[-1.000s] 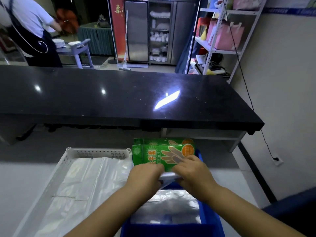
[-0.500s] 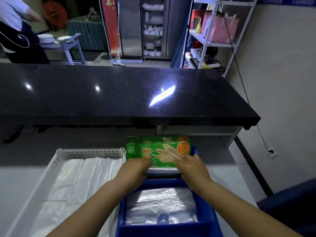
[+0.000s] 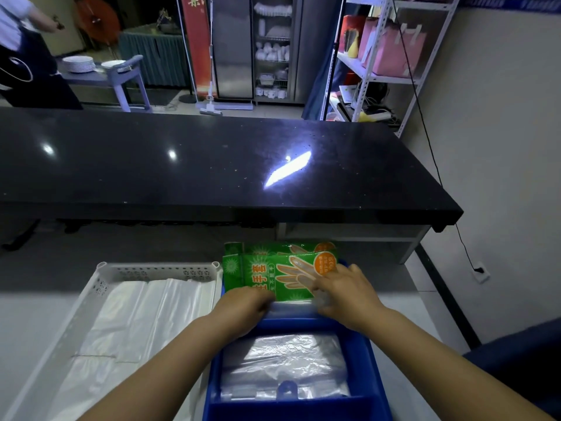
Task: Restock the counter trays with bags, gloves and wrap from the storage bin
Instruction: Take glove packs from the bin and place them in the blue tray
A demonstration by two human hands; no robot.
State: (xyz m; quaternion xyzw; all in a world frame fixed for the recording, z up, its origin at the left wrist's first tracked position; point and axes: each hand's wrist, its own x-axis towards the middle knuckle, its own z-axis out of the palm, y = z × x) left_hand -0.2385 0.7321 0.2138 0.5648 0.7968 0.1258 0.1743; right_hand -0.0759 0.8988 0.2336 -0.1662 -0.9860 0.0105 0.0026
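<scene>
Two green glove packs stand stacked at the far end of the blue tray, the front one leaning on the one behind. My left hand grips the lower left edge of the front pack with curled fingers. The fingers of my right hand lie spread on the pack's right side, pressing it. Folded clear plastic bags fill the blue tray's near compartment. To the left, a white perforated tray holds flat white plastic bags.
A long black counter runs across just beyond the trays, its overhang above them. A person in a dark apron stands at the far left behind it. A metal shelf rack with pink bags stands by the right wall.
The green glove pack has gone down from mid-air into the far end of the blue tray. My hands have spread apart along its lower edge.
</scene>
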